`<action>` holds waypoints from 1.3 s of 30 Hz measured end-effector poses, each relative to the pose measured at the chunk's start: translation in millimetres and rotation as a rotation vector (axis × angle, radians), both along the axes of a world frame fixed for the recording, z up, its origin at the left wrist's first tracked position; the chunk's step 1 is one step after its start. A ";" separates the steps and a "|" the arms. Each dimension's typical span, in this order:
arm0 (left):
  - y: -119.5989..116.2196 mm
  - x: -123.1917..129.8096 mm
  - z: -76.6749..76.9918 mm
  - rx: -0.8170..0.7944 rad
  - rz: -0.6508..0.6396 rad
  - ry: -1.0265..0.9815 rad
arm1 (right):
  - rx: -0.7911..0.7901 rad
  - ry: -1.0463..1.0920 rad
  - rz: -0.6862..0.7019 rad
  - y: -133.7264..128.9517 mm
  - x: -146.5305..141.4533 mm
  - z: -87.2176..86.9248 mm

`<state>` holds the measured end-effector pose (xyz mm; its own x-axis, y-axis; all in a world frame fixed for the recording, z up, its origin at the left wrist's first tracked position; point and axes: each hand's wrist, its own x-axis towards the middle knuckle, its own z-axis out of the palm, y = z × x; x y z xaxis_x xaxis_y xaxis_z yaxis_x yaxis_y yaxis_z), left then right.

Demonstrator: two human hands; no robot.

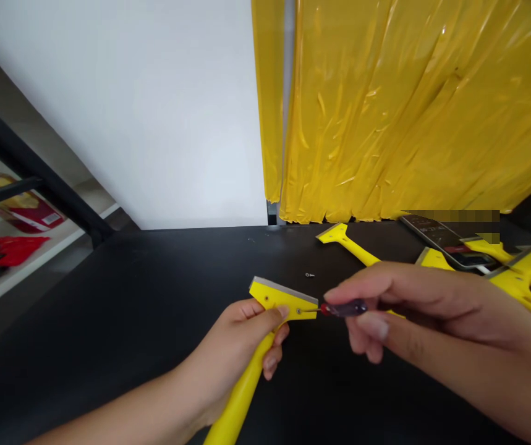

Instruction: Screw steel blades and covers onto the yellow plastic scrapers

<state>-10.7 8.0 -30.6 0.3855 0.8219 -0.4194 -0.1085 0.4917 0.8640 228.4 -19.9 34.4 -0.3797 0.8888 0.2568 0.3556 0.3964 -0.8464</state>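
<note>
My left hand (251,327) is wrapped round a yellow scraper (242,389) just below its head, thumb pressed on the flat face. A grey blade strip runs along the scraper's upper edge, and two screw spots show in the head. Between thumb and fingers, my right hand (413,309) holds a small screwdriver (345,308) with a dark, see-through handle and a red collar. Its thin shaft points left, the tip at the right-hand screw (298,311) of the scraper head. A small loose screw (310,275) lies on the black tabletop (154,321) beyond the scraper.
Another yellow scraper (348,246) lies behind my right hand, with several more (529,281) at the right. A phone (441,238) rests among them. At the back stand a white panel (167,111) and yellow plastic sheeting (386,111). Shelves (75,238) with packets are on the left.
</note>
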 end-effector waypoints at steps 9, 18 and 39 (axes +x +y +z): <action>-0.1 0.2 4.1 0.037 0.007 0.043 | 0.625 -0.550 -0.154 5.5 -0.4 -3.6; 9.4 -14.5 23.3 0.380 0.064 0.336 | 0.782 -0.723 -0.233 3.8 -9.8 -9.0; 3.7 -21.1 41.0 0.772 0.290 0.592 | 0.675 -0.662 -0.329 -0.5 -23.9 -24.4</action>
